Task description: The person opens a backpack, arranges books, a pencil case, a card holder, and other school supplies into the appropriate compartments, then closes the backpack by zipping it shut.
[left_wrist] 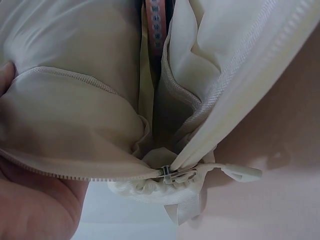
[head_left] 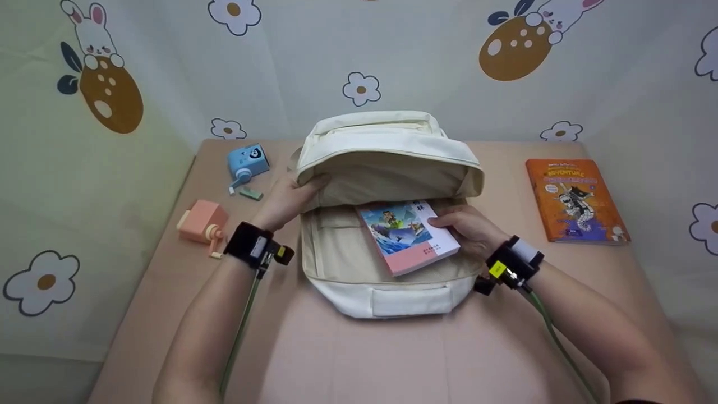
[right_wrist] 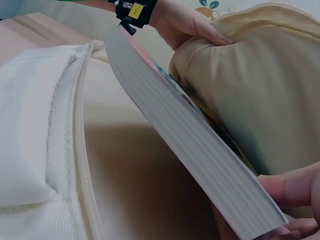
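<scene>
The paperback book (head_left: 408, 235) lies tilted, half inside the open cream backpack (head_left: 387, 168); it looks stiff and moderately light, best held by its edge. The right hand (head_left: 468, 230) grips that edge, fingers curled; the left hand (head_left: 289, 199) holds the soft flap up off the surface (head_left: 392, 359)
</scene>
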Demonstrator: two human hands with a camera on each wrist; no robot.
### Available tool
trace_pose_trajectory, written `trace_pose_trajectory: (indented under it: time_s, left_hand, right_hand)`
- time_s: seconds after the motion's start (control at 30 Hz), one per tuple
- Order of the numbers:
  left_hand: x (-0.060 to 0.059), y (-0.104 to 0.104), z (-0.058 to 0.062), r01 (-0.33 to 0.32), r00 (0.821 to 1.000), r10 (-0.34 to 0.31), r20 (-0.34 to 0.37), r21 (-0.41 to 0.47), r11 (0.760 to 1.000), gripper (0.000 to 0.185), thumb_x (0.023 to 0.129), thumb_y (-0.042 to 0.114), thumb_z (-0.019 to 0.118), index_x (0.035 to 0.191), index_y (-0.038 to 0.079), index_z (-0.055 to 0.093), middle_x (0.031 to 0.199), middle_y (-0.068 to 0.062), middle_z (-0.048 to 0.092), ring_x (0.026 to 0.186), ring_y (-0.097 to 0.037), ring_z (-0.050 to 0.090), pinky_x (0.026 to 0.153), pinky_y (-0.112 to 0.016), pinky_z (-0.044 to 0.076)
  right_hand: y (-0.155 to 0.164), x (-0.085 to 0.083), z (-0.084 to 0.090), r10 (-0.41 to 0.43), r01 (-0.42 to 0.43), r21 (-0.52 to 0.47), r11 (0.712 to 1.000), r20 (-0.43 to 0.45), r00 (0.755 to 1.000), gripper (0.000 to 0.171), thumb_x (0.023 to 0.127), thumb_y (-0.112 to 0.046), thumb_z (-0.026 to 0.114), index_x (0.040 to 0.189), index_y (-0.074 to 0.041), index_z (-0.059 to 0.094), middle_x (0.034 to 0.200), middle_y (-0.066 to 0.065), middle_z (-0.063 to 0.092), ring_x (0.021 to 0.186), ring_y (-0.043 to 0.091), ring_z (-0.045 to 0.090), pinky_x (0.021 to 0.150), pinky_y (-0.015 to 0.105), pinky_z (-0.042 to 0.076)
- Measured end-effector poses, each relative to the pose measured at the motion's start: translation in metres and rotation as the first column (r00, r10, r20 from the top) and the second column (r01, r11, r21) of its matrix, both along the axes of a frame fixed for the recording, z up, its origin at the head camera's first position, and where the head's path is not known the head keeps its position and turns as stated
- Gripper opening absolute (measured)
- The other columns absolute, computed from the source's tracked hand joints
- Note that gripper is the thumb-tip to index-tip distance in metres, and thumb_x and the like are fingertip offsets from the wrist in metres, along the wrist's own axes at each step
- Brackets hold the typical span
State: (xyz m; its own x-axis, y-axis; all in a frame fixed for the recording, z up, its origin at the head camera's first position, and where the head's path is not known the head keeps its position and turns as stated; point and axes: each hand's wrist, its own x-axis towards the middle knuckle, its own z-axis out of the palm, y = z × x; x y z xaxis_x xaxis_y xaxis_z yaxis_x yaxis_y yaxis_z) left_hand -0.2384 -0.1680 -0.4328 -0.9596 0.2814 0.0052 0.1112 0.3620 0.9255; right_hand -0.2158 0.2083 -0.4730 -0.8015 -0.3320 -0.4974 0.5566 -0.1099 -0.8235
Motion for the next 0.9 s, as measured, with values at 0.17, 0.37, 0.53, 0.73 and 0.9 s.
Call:
trace_pose_trajectory:
  time_s: [0.17,0.37,0.53,0.73,0.9]
  left_hand:
    - [0.006,0.003,0.011,-0.002,1.000,0.002,0.023,-0.021,1.000,0.050,0.104,0.041,0.059,0.147,0.015,0.056,0.143,-0.012,0.057,0.131,-0.027,0.053,0.109,-0.047,0.042]
    - [0.004,0.001,0.004,0.010,1.000,-0.010,0.001,0.004,1.000,0.059,0.099,0.052,0.063,0.148,0.021,0.054,0.150,-0.006,0.051,0.137,-0.023,0.047,0.113,-0.046,0.038]
    - [0.001,-0.001,-0.002,0.013,1.000,-0.013,-0.001,0.018,1.000,0.060,0.097,0.054,0.064,0.148,0.024,0.054,0.149,-0.004,0.051,0.136,-0.021,0.047,0.112,-0.045,0.038]
    - [0.001,-0.001,-0.003,0.004,1.000,-0.004,-0.005,0.009,1.000,0.058,0.098,0.052,0.063,0.148,0.023,0.054,0.148,-0.005,0.052,0.135,-0.022,0.047,0.112,-0.046,0.038]
    - [0.001,0.000,-0.003,0.001,1.000,-0.001,-0.003,0.007,1.000,0.055,0.101,0.045,0.062,0.149,0.021,0.052,0.149,-0.006,0.051,0.137,-0.024,0.046,0.113,-0.048,0.037]
  right_hand:
    - [-0.011,-0.004,-0.007,-0.049,0.046,-0.046,0.998,-0.052,0.997,0.061,0.098,0.005,0.059,0.153,0.001,0.033,0.135,0.023,0.057,0.107,0.030,0.069,0.092,0.040,0.056]
    - [-0.020,-0.013,-0.013,-0.083,0.079,-0.066,0.995,-0.052,0.995,0.055,0.100,0.003,0.058,0.150,0.004,0.037,0.131,0.023,0.061,0.105,0.031,0.070,0.092,0.041,0.056]
    - [-0.025,-0.019,-0.017,-0.151,0.146,-0.082,0.986,-0.047,0.987,0.042,0.097,0.005,0.063,0.135,0.008,0.045,0.117,0.023,0.067,0.099,0.033,0.072,0.090,0.043,0.057]
    - [-0.028,-0.024,-0.019,-0.166,0.161,-0.088,0.983,-0.051,0.985,0.037,0.095,0.005,0.066,0.128,0.008,0.049,0.117,0.026,0.068,0.100,0.037,0.072,0.089,0.048,0.057]
    - [-0.030,-0.028,-0.020,-0.167,0.159,-0.130,0.979,-0.056,0.984,0.031,0.095,0.006,0.064,0.123,0.008,0.051,0.119,0.026,0.067,0.102,0.038,0.071,0.092,0.049,0.056]
